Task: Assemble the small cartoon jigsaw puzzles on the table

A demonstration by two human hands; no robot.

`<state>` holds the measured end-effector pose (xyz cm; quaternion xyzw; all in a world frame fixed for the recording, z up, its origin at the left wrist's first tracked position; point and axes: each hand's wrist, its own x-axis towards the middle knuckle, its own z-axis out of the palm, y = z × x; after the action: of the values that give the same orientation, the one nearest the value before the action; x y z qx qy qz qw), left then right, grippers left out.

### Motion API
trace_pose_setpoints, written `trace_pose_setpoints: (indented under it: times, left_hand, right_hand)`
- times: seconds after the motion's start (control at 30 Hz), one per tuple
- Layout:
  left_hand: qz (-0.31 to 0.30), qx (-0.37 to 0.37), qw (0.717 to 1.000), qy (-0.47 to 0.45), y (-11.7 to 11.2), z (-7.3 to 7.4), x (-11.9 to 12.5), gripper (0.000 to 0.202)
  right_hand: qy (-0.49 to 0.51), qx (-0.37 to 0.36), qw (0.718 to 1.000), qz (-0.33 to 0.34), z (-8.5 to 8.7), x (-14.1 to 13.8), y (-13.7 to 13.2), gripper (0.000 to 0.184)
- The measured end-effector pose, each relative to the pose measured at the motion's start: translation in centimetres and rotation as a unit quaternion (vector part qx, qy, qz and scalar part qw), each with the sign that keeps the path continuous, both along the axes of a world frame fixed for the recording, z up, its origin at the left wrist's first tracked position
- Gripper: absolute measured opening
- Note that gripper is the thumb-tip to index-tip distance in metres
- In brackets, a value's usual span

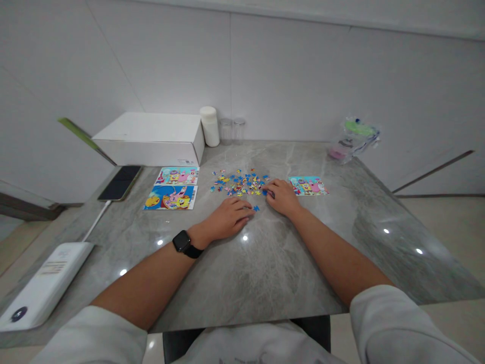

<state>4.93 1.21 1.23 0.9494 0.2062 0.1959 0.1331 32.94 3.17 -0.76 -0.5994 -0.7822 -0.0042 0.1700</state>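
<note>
Puzzle pile [245, 183]: and here it is, small colourful pieces strewn over the grey table [242, 283].
Left hand [230, 218]: palm down on the pile's near side, fingers loosely stretched, released, their tips right by a lone blue piece [256, 208].
Right hand [283, 197]: in at the pile's right edge, fingers bent; whether they grasp a piece, can't tell.
Left of the pile: a turquoise cartoon card [178, 176], plus a deep-blue cartoon card [170, 197] nearer the person.
Right of the pile: a third cartoon card [311, 186], close by.
</note>
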Motion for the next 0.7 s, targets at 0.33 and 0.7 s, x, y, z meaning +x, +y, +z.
trace_pose_setpoints:
  times: [0.33,0.7]
  left_hand:
    - [-0.001,-0.013,0.999,0.038,-0.6,-0.6,0.2,0.040]
    - [0.079,0.006,0.997,-0.012,0.1,-0.5,0.0,0.034]
  right_hand:
    - [0.037,0.003,0.999,0.003,0.1,0.0,0.2,0.024]
    - [0.500,-0.093,0.859,0.051,1.0,-2.4,-0.1,0.025]
